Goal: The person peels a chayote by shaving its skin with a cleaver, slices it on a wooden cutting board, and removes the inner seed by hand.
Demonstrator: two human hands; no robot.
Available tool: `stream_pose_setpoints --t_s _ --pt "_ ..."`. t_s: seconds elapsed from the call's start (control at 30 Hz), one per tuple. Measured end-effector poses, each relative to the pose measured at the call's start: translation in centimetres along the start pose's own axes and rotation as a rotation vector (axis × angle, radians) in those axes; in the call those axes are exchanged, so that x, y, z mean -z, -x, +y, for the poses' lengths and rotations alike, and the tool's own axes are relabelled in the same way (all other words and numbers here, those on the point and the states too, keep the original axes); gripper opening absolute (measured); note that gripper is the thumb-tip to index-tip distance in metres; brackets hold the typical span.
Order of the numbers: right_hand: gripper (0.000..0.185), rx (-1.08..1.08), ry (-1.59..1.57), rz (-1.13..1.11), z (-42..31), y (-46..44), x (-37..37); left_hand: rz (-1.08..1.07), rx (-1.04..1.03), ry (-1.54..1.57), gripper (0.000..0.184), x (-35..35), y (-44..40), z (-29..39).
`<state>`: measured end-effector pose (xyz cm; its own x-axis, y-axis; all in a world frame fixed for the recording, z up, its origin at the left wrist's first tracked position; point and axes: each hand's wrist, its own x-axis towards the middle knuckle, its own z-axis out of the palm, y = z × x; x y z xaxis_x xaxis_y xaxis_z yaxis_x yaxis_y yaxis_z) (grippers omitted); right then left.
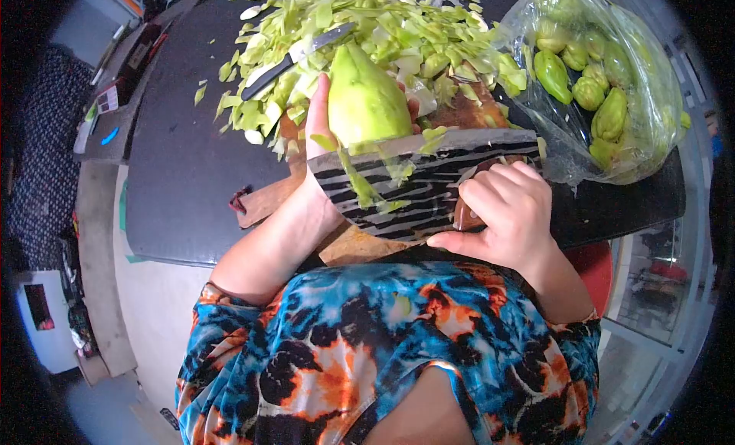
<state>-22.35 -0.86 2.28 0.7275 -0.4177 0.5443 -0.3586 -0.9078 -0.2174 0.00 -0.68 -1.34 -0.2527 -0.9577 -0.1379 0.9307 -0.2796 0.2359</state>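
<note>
A large pale green peeled fruit (366,101) stands upright in my left hand (318,120), its narrow end pointing away from me. My fingers wrap round its sides and are partly hidden behind it. My right hand (505,211) grips the brown handle of a wide cleaver (398,181). The cleaver's blade, reflecting dark stripes, lies across the near end of the fruit, and bits of green peel cling to it. Beneath my hands is a wooden board (268,200), mostly covered.
A big heap of green peels (306,24) spreads over the dark table (180,146). A black-handled knife (268,78) lies on the heap. At the right, a clear plastic bag (651,131) holds several green fruits (553,76).
</note>
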Motion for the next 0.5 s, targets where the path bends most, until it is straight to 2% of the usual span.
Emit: stream_pose_setpoints --t_s 0.1,0.2,0.4,0.5 --pt "0.048 -0.004 0.031 -0.076 -0.43 -0.08 0.68 0.004 0.006 0.048 0.074 -0.59 0.27 -0.25" --pt "0.052 0.024 0.004 0.031 -0.01 -0.09 -0.13 -0.049 0.018 0.025 0.073 -0.16 0.10 -0.24" --pt "0.053 -0.001 0.056 0.050 -0.09 -0.05 -0.24 0.029 -0.002 0.047 0.072 -0.30 0.15 -0.08" --pt "0.048 -0.054 0.119 -0.036 0.22 -0.16 0.62 0.036 -0.047 -0.001 0.070 -0.64 0.20 -0.22"
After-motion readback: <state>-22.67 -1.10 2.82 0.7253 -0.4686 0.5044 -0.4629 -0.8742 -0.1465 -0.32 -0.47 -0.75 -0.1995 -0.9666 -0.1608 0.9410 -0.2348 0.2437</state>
